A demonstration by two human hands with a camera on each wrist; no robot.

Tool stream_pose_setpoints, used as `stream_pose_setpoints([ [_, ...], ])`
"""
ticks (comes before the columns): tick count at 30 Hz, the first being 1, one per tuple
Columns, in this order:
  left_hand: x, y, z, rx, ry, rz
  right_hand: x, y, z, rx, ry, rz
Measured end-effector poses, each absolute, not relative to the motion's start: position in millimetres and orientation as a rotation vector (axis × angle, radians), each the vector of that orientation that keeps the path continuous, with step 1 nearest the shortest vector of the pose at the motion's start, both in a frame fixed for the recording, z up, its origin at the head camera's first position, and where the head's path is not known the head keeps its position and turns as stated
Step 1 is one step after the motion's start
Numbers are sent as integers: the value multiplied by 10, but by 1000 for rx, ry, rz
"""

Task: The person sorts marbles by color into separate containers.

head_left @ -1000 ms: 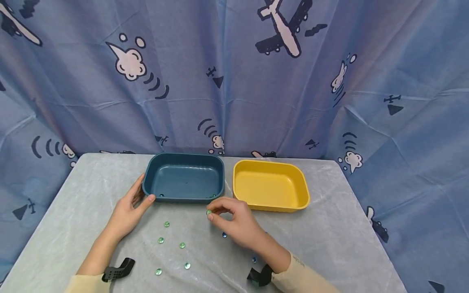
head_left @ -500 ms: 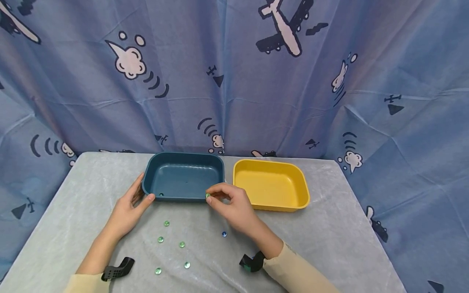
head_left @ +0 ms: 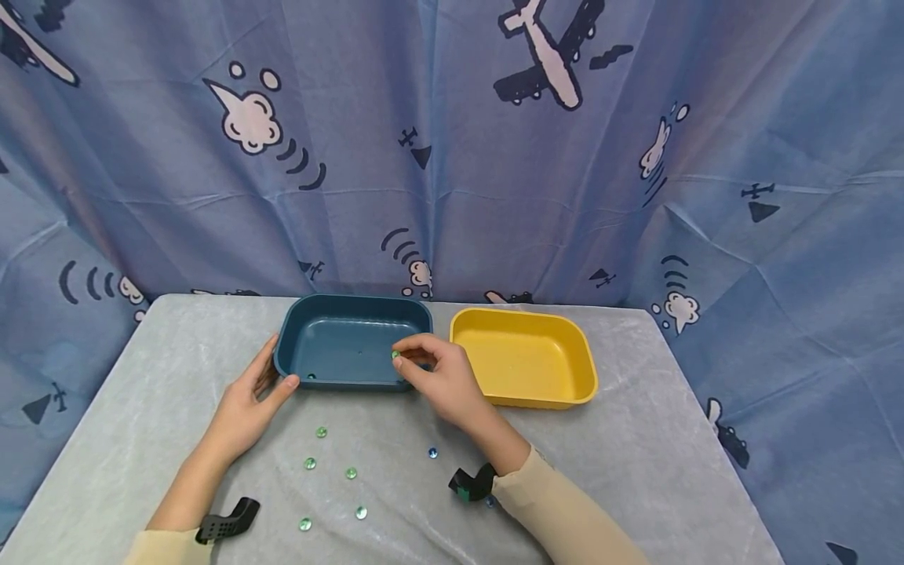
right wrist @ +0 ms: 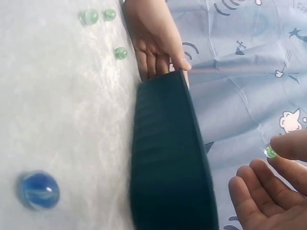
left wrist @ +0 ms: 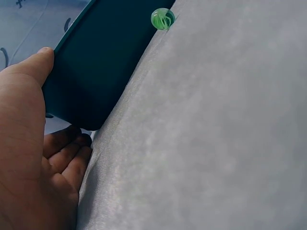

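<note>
My right hand (head_left: 445,380) pinches a small green glass marble (head_left: 395,355) between thumb and fingertips, above the right part of the dark teal bin (head_left: 353,385). In the right wrist view that marble (right wrist: 270,152) shows at the fingertips, past the bin's rim. My left hand (head_left: 247,404) holds the bin's front left corner, its thumb at the rim and its fingers along the left side. One marble (head_left: 311,376) lies inside the bin near the front wall. Several green marbles (head_left: 351,473) lie on the cloth in front.
A yellow bin (head_left: 523,403) stands to the right of the teal one. A blue marble (head_left: 433,453) lies on the grey cloth (head_left: 636,471), with another blue marble (head_left: 490,502) by the right wrist strap. A patterned curtain (head_left: 353,157) hangs behind the table.
My right hand has carried the green marble from in front of the teal bin up and away from me, over its front rim. The left hand stays at the corner.
</note>
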State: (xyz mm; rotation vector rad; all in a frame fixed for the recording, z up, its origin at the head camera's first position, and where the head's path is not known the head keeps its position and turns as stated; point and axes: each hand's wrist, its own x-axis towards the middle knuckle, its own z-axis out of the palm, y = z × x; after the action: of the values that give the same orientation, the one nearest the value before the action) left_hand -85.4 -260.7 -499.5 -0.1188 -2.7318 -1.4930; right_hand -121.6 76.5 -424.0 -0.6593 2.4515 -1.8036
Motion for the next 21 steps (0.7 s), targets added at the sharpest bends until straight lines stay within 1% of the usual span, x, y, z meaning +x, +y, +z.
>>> stream_pose_setpoints([
  [21,-852,-2602,-4993,-124,-2718,-1501,-1474,673,-4314,-592,2502,-1781],
])
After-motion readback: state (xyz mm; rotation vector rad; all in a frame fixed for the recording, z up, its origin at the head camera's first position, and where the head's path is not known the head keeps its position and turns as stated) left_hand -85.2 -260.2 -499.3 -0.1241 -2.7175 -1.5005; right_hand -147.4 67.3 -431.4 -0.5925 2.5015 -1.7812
